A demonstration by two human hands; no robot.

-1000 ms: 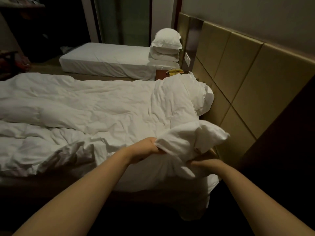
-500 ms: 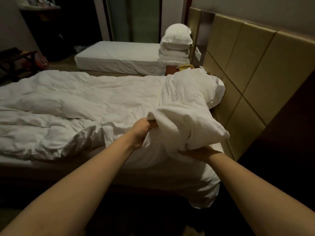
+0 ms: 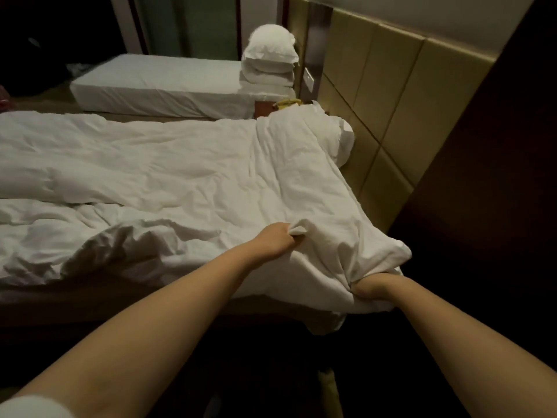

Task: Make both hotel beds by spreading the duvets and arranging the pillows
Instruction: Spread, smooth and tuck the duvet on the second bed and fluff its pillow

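Dim room with padded headboard (image 3: 391, 95): the crumpled duvet (image 3: 180, 164) lies spread up to it, left hand (image 3: 278, 238) clenched on its edge, right hand (image 3: 369, 286) clenched on the corner nearest the headboard

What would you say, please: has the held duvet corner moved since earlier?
Yes. The duvet corner, gripped by left hand and right hand, has dropped relative to the headboard, onto the bed's near edge.

Both hands, left (image 3: 278, 236) and right (image 3: 372, 286), grip the duvet (image 3: 180, 176) corner on the near bed (image 3: 90, 300); stacked pillows (image 3: 269, 64) beyond.
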